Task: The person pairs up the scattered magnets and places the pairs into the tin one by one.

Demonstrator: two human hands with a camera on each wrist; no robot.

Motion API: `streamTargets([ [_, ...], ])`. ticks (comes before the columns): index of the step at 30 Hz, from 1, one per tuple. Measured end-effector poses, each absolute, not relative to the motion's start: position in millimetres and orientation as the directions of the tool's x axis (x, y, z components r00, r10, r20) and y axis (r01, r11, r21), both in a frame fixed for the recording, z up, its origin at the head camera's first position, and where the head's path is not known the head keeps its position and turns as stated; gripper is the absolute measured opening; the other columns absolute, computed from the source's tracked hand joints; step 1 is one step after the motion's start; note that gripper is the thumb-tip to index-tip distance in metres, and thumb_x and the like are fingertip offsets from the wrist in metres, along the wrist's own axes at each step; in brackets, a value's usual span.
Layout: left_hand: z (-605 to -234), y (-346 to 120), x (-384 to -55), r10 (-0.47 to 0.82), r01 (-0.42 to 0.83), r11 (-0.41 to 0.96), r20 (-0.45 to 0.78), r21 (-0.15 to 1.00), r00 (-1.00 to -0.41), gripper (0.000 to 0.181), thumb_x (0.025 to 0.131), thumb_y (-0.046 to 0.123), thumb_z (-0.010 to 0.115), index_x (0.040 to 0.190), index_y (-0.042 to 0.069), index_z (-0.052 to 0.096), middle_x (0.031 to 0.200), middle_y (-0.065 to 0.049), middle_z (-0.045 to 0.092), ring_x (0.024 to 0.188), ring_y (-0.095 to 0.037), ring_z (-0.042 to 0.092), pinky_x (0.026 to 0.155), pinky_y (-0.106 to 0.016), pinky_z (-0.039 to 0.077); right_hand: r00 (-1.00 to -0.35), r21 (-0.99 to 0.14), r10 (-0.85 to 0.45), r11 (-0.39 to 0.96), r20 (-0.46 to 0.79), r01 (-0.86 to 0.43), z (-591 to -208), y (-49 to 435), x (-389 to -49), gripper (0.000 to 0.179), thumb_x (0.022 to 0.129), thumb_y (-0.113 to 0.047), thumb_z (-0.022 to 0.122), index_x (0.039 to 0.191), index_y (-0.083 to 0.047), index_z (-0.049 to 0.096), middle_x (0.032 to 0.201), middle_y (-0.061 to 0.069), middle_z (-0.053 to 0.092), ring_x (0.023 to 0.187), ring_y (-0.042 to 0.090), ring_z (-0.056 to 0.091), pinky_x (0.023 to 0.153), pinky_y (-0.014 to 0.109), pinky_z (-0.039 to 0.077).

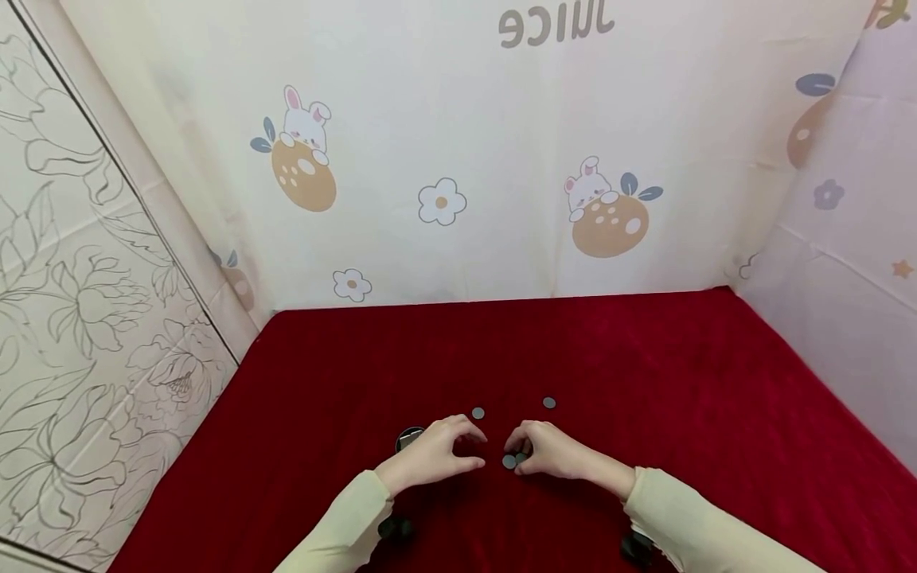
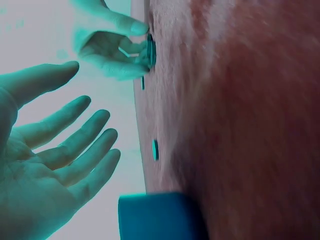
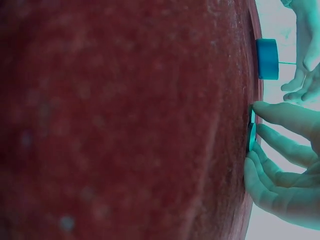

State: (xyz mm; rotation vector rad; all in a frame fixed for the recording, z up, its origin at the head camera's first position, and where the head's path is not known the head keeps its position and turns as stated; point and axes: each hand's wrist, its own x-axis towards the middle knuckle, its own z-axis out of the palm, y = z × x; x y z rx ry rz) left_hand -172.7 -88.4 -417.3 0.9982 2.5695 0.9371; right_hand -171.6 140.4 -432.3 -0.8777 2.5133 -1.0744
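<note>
In the head view my right hand (image 1: 552, 450) bends its thumb and fingers around two small grey discs (image 1: 509, 461) on the red cloth. The right wrist view has the thumb tip at one disc and curled fingers about the other disc (image 3: 251, 137). My left hand (image 1: 440, 455) hovers just to the left, thumb and fingers spread apart, holding nothing; its palm shows in the left wrist view. Beyond the hands lie two more grey discs, one on the left (image 1: 478, 413) and one on the right (image 1: 549, 403).
A round, dark-rimmed container (image 1: 410, 437) stands behind my left hand, partly covered by it. Red cloth (image 1: 609, 358) covers the table. A pale printed curtain (image 1: 501, 239) hangs along the far edge, with a flower-patterned panel (image 1: 86, 302) at the left.
</note>
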Motion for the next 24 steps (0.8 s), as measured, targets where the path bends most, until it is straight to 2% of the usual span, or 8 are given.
streamTargets([
  [7,-416.7,-109.0,-167.5,0.622,0.518,0.575,0.073,0.633,-0.78,0.027,0.084,0.028,0.06,0.106,0.013,0.06,0.103,0.006,0.053,0.096,-0.017,0.05,0.08,-0.03,0.042,-0.778,-0.709,-0.628,0.559,-0.023,-0.43,-433.7,136.8,-171.3,0.023,0.071,-0.004,0.071,0.093,-0.001,0.064,0.085,0.002,0.053,0.074,0.015,0.052,0.063,0.021,0.045],
  [14,-417.7,-125.5,-163.3,0.567,0.509,0.596,0.123,0.621,-0.814,0.028,0.083,0.024,0.062,0.108,0.012,0.058,0.107,0.007,0.05,0.098,-0.013,0.046,0.082,-0.037,0.04,-0.757,-0.68,-0.653,0.544,0.026,-0.493,-430.9,133.4,-170.3,0.017,0.071,0.0,0.069,0.088,-0.003,0.065,0.081,0.001,0.054,0.07,0.012,0.053,0.06,0.019,0.045],
  [24,-421.5,-144.7,-160.5,0.522,0.497,0.602,0.163,0.624,-0.837,0.032,0.081,0.019,0.065,0.11,0.009,0.057,0.114,-0.001,0.048,0.101,-0.02,0.047,0.08,-0.039,0.042,-0.758,-0.669,-0.652,0.558,0.012,-0.491,-430.6,130.3,-175.3,0.013,0.069,0.002,0.067,0.082,-0.001,0.065,0.075,0.001,0.06,0.063,0.003,0.052,0.055,0.018,0.044],
])
